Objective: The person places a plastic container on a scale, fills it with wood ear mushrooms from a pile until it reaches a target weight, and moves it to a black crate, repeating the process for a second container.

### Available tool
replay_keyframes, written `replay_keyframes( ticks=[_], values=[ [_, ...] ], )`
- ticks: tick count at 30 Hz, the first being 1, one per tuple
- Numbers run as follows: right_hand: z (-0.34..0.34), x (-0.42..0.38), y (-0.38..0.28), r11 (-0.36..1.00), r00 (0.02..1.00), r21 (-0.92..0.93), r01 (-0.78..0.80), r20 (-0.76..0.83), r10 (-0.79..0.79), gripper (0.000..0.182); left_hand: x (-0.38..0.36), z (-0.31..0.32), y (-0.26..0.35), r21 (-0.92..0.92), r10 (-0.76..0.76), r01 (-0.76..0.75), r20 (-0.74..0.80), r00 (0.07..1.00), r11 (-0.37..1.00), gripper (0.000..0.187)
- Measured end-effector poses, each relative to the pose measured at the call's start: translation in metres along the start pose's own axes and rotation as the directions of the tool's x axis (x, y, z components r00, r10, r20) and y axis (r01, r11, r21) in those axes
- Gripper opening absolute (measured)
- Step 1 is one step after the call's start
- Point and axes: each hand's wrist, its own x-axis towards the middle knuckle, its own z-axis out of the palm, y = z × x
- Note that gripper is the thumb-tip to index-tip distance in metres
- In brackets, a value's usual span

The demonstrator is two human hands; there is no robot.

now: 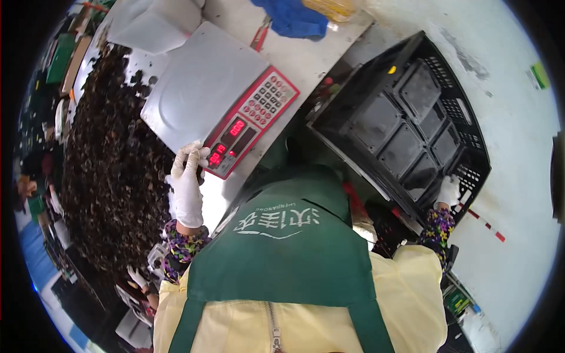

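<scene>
My left hand (189, 188), in a white glove, is at the lower corner of a digital scale (250, 120). Its fingertips are drawn together in front of the lit red display; anything pinched in them is too small to make out. The scale's metal pan (203, 82) carries nothing. On the other side, my right hand (449, 192), also gloved, reaches inside a black plastic crate (465, 117) by its perforated wall. Its fingers look curled, and what they grip is hidden. Several black plastic trays (418, 91) with clear tops lie in the crate beside it.
A large heap of dark brown, leafy-looking pieces (112, 170) covers the table left of the scale. A whitish translucent bin (156, 23), a blue cloth (294, 17) and a red-handled tool (260, 35) lie around the scale. Another person's gloved hand (137, 276) is beside the heap.
</scene>
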Motion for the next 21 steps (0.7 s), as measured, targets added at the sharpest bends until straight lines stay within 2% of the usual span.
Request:
replay_keyframes(
  ticks=[2, 4, 6, 7, 8, 10, 12, 14, 16, 18, 21],
  values=[
    [0.005, 0.043, 0.0, 0.994, 0.991, 0.091, 0.062, -0.126, -0.05, 0.046, -0.004, -0.006, -0.005, 0.015, 0.047, -0.047, -0.035, 0.998, 0.999, 0.019],
    [-0.035, 0.043, -0.045, 0.9, 0.899, 0.259, 0.352, -0.361, -0.248, 0.042, -0.005, -0.014, -0.013, 0.075, 0.062, -0.058, -0.055, 0.997, 0.996, 0.021],
    [-0.072, 0.052, -0.12, 0.59, 0.704, 0.413, 0.693, -0.564, -0.432, 0.037, -0.01, -0.012, 0.002, 0.086, -0.015, 0.021, -0.076, 0.997, 0.996, 0.021],
    [-0.109, 0.027, -0.171, 0.431, 0.646, 0.483, 0.763, -0.602, -0.469, 0.036, -0.007, -0.018, -0.007, 0.077, 0.083, -0.078, -0.051, 0.995, 0.994, 0.021],
    [-0.153, -0.019, -0.22, 0.261, 0.58, 0.527, 0.809, -0.64, -0.504, 0.035, -0.012, -0.015, -0.006, 0.055, 0.096, -0.093, -0.052, 0.994, 0.994, 0.02],
    [-0.208, -0.095, -0.299, 0.078, 0.347, 0.38, 0.922, -0.716, -0.606, 0.032, -0.022, -0.012, -0.011, -0.049, 0.06, -0.063, -0.076, 0.995, 0.997, 0.02],
    [-0.239, -0.175, -0.37, -0.327, -0.026, 0.247, 0.912, -0.761, -0.648, 0.029, -0.03, -0.02, -0.015, -0.093, 0.075, -0.087, -0.123, 0.99, 0.992, 0.019],
    [-0.262, -0.266, -0.43, -0.529, -0.158, 0.35, 0.773, -0.702, -0.695, 0.026, -0.037, -0.034, -0.029, -0.128, 0.054, -0.08, -0.196, 0.979, 0.989, 0.018],
    [-0.247, -0.316, -0.512, -0.692, -0.401, 0.127, 0.71, -0.735, -0.546, 0.024, -0.047, -0.047, -0.047, -0.161, 0.029, -0.081, -0.3, 0.953, 0.984, 0.019],
    [-0.232, -0.372, -0.579, -0.729, -0.517, 0.005, 0.685, -0.702, -0.49, 0.026, -0.061, -0.068, -0.069, -0.166, 0.013, -0.09, -0.418, 0.909, 0.982, 0.019],
    [-0.208, -0.421, -0.65, -0.559, -0.606, -0.263, 0.786, -0.507, -0.613, 0.041, -0.089, -0.085, -0.098, -0.267, -0.115, -0.035, -0.525, 0.843, 0.963, 0.021]
  ],
)
